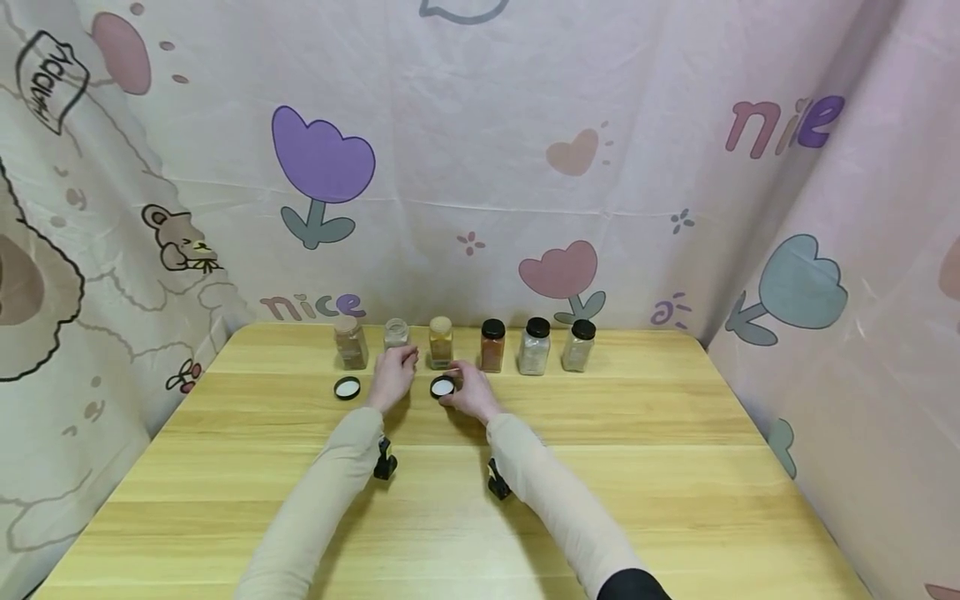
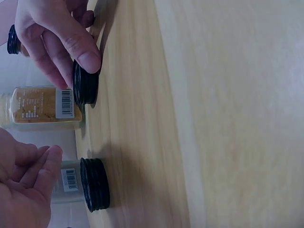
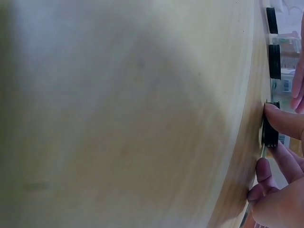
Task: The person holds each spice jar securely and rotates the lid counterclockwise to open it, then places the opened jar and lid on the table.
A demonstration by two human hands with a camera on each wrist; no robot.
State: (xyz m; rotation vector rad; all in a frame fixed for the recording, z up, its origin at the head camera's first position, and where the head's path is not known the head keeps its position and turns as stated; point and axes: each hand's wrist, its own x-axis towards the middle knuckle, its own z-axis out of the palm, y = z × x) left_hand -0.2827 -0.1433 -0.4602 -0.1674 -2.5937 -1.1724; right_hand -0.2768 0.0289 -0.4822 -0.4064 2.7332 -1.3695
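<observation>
My right hand pinches a black jar lid, its white lining facing up, low at the tabletop in front of a jar of yellow spice. Thumb and finger sit at the lid's edge in the left wrist view. My left hand hovers before an uncapped clear jar, fingers loosely bent with nothing seen between them. Below it, a second black lid lies on the table, hidden from the head view by that hand. A third lid lies in front of an uncapped brownish jar.
To the right along the wooden table's back edge stand three black-capped jars: a reddish one, a white one and a pale one. A printed curtain hangs right behind the row and along both sides.
</observation>
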